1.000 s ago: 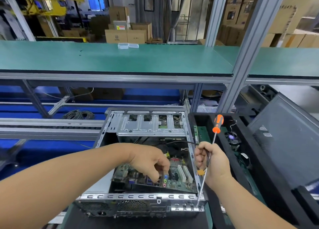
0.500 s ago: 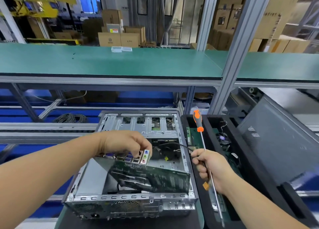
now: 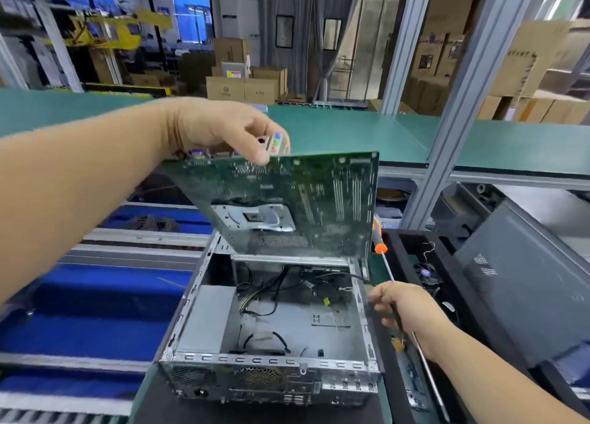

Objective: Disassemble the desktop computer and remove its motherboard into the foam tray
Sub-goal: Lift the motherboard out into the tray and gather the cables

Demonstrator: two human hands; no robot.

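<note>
On the far left, blue conveyor lanes (image 3: 95, 312) with silver rails run across the scene, blurred. A bare forearm reaches in from the left edge and rises toward the centre. At its end the left hand (image 3: 220, 129) pinches the top edge of a green motherboard (image 3: 293, 200), thumb on the near face and fingers curled behind the coloured audio ports (image 3: 275, 142). The board hangs upright in the air, its solder side toward the viewer, with a silver backplate (image 3: 255, 217) near its lower middle. It is clear of the case and above its far end.

Below the board sits the open desktop case (image 3: 274, 324) on a green mat. Inside it, the bare metal floor shows with loose black cables (image 3: 274, 292) and a grey box-shaped block (image 3: 207, 318) on its left side. The vented rear panel (image 3: 255, 379) faces the viewer.

Just right of the case, the right hand (image 3: 405, 305) is closed around the metal shaft of a long screwdriver (image 3: 383, 257). The orange handle points up and away, partly hidden behind the board's right edge, and the shaft runs down past the wrist.

Further right lies the black foam tray (image 3: 396, 241), beside the case. A small fan (image 3: 426, 273) and another green board sit in its compartments. A grey perforated case panel (image 3: 517, 283) leans at the far right. Behind everything runs a green workbench (image 3: 351, 133), with stacked cardboard boxes (image 3: 242, 88) beyond.
</note>
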